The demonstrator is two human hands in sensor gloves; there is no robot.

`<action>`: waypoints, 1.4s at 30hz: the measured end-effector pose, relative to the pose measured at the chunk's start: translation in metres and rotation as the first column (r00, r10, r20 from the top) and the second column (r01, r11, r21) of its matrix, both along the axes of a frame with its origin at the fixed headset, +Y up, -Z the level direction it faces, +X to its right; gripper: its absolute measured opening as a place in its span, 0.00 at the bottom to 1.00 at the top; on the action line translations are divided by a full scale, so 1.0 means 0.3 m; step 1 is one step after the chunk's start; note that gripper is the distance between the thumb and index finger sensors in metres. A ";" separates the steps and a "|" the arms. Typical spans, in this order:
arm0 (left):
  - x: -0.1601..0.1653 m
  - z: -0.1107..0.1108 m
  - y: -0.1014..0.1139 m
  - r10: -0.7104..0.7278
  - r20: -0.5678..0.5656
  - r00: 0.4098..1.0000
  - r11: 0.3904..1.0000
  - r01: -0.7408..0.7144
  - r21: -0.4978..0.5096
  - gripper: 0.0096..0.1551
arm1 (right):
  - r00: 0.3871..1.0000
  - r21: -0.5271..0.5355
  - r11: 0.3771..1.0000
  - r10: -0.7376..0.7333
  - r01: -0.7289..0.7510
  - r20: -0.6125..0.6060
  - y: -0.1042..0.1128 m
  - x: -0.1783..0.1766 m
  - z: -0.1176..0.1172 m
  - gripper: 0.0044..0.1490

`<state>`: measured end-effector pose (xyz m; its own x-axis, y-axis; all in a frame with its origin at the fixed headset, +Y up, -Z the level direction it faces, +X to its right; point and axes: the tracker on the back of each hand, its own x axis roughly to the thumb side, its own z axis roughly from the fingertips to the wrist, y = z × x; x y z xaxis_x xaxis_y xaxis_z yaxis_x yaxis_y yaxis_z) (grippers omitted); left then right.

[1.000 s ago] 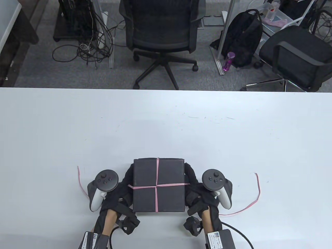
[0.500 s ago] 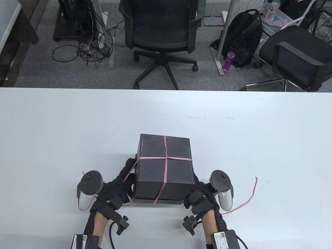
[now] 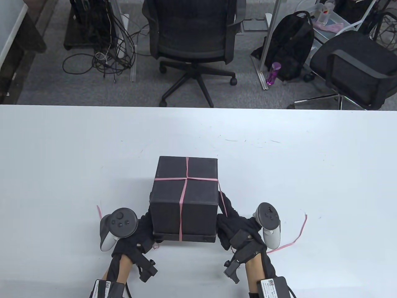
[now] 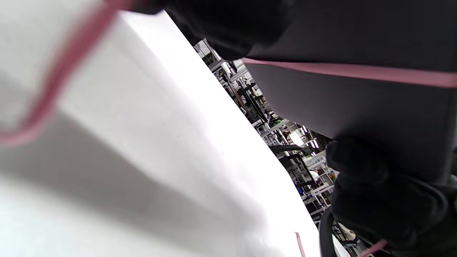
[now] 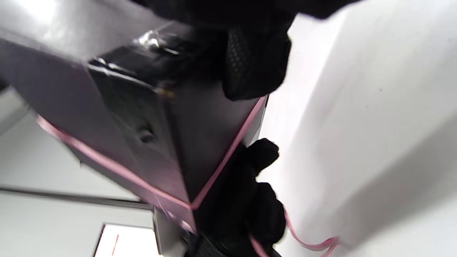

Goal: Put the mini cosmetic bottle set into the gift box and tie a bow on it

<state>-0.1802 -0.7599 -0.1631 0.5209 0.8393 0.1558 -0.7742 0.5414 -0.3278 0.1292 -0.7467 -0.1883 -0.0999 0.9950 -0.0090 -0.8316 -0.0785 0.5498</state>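
Observation:
A black gift box (image 3: 198, 195) with its lid on is raised off the white table (image 3: 62, 170), tilted so its near side faces the table view. A thin pink ribbon (image 3: 186, 178) crosses its top and runs down the sides. My left hand (image 3: 148, 218) grips the box's lower left side. My right hand (image 3: 225, 214) grips the lower right side. The left wrist view shows the box (image 4: 357, 107) with the ribbon (image 4: 357, 72) across it. The right wrist view shows a box corner (image 5: 150, 117) wrapped by ribbon (image 5: 228, 157). No bottle set shows.
Loose ribbon tails lie on the table, one to the left (image 3: 99, 211) and a longer one to the right (image 3: 296, 237). Beyond the table's far edge stand an office chair (image 3: 192, 34), a second chair (image 3: 356, 65) and a backpack (image 3: 291, 46).
The box lay flat between my hands a second ago. Both hands have lifted it, moved it away from me and tipped it. The right ribbon tail was pulled inward.

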 end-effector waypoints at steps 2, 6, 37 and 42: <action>-0.003 -0.001 -0.004 -0.035 -0.005 0.999 0.999 0.035 -0.006 0.48 | 0.996 0.074 0.994 0.079 -0.077 -0.028 0.017 -0.002 -0.002 0.46; 0.000 0.004 0.001 -0.093 -0.039 0.995 0.995 0.093 0.020 0.48 | 0.989 0.160 0.978 0.141 -0.133 -0.043 0.044 -0.007 0.000 0.50; 0.085 0.065 0.107 -0.557 -0.411 0.721 0.607 0.692 0.390 0.44 | 0.377 0.445 -0.006 0.521 -0.895 0.766 0.114 -0.116 0.094 0.43; 0.099 0.064 0.103 -0.636 -0.447 0.629 0.495 0.777 0.388 0.43 | 0.370 0.444 -0.013 0.533 -0.896 0.761 0.115 -0.110 0.091 0.46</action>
<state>-0.1505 -0.7290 -0.1439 0.9758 -0.0077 0.2183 -0.0579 0.9546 0.2922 0.0962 -0.7124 -0.1611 -0.9306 -0.0582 0.3614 -0.1017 -0.9073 -0.4080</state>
